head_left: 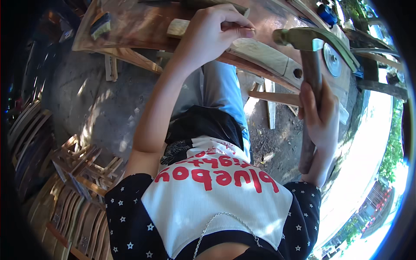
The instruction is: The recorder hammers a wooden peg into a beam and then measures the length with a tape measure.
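The left arm bends at the elbow and reaches far and to the right over a reddish-brown wooden tabletop (141, 24), its bare forearm slanting in from the near left. The left hand (214, 29) has its knuckles toward the far side, with the tips of thumb and forefinger pinched together and pointing right; whether something small sits between them is too fine to tell. The right arm is folded more tightly, its hand (324, 115) raised to the right of the body and clamped around a claw hammer with a brown wooden handle and a dull metal head (312, 71). The handle runs up through that grip, its butt reaching back past the wrist, while the head stands beyond the fingers at the far end, striking face turned left toward the pinched fingertips and curved claw turned right. The head is well apart from the left hand. A pale, slightly curved wooden piece with a dark round spot near its right end (268, 57) lies along the near edge of the tabletop, just below and to the right of the left fingertips, and left of the hammer handle.
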### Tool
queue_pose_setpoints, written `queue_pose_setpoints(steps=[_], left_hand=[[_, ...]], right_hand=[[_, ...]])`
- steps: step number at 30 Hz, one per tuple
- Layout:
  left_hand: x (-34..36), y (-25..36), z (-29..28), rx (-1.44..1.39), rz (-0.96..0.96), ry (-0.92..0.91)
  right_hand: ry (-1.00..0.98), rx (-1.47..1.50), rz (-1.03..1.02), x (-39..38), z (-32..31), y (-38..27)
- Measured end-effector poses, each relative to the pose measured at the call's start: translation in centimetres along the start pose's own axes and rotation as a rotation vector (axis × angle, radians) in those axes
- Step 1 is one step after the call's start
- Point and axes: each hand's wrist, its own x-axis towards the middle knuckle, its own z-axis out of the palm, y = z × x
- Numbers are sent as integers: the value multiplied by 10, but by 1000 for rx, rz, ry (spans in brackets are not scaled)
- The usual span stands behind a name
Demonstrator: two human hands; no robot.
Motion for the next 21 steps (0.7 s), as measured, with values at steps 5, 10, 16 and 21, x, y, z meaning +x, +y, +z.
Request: queue_pose_setpoints(steps=[5, 10, 16, 21], left_hand=[[-3, 11, -1, 134, -182, -67], [-4, 10, 2, 98, -201, -46], [-2, 12, -1, 210, -211, -90], [-3, 12, -2, 206, -208, -92]], right_hand=[[-69, 23, 0, -1, 9, 8], [-58, 58, -40, 3, 11, 3], [-132, 10, 32, 4, 11, 1], [-99, -4, 3, 4, 13, -2]])
